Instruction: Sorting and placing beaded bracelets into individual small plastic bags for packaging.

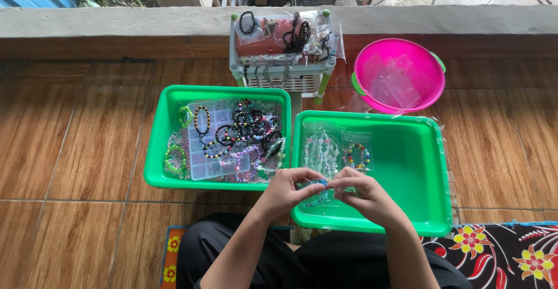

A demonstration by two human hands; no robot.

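Note:
My left hand [289, 189] and my right hand [360, 193] meet over the near left corner of the right green tub [415, 149]. Both pinch a small clear plastic bag [318, 191] with a blue-beaded bracelet inside it. Just beyond my fingers, in the same tub, lie two more clear bags, one with pale beads [321, 152] and one with a multicoloured bracelet [356, 156]. The left green tub [160, 144] holds a heap of dark and coloured bead bracelets [247, 129] on a clear compartment box [215, 164].
A pink basin [399, 54] with clear plastic bags stands at the back right. A small white rack [283, 80] loaded with bracelets and bags stands behind the tubs, against a low concrete wall. Brown tiled floor surrounds everything. A flowered mat [500, 248] lies under me.

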